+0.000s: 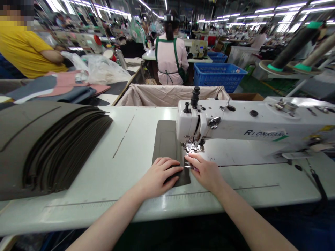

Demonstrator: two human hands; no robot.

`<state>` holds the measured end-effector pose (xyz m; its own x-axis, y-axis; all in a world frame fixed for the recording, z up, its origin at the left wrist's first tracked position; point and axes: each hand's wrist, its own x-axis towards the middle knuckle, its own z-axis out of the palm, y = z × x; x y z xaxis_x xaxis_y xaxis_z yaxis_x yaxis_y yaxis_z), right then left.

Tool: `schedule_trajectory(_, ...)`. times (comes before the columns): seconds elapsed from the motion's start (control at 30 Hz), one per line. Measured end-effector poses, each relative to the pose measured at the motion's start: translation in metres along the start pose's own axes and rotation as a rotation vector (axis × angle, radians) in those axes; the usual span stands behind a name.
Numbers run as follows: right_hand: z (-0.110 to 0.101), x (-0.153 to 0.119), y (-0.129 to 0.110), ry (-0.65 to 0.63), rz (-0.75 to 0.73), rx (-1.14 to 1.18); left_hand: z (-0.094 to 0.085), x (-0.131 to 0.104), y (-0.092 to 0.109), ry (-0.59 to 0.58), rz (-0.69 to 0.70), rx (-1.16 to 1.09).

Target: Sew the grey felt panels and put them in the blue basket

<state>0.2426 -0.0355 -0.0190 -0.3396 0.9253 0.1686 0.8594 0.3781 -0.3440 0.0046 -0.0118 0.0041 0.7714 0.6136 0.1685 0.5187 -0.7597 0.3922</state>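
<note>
A grey-brown fabric panel (pixel 165 143) lies flat on the pale table, its right edge running beneath the needle area of a white sewing machine (pixel 235 118). My left hand (pixel 163 174) rests on the panel with its fingers stretched out and flat. Close to the presser foot (pixel 193 147), my right hand (pixel 205 170) is closed around small metal thread snips (pixel 190 166), whose blades point left over the panel's edge. Fingertips of that hand touch the fabric just in front of the foot. The snips' handles are mostly hidden in the palm.
A tall stack of similar grey-brown panels (pixel 68 150) fills the table's left side. Behind the table stands a cloth-lined bin (pixel 178 96), with a blue basket (pixel 218 75) farther back. Thread cones (pixel 293 48) rise at right. Co-workers sit ahead and at left.
</note>
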Motion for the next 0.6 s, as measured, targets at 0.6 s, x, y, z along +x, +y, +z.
schedule_trajectory(0.6, 0.0, 0.0, 0.0, 0.011, 0.005, 0.025, -0.003, 0.015, -0.018, -0.048, 0.02, 0.165)
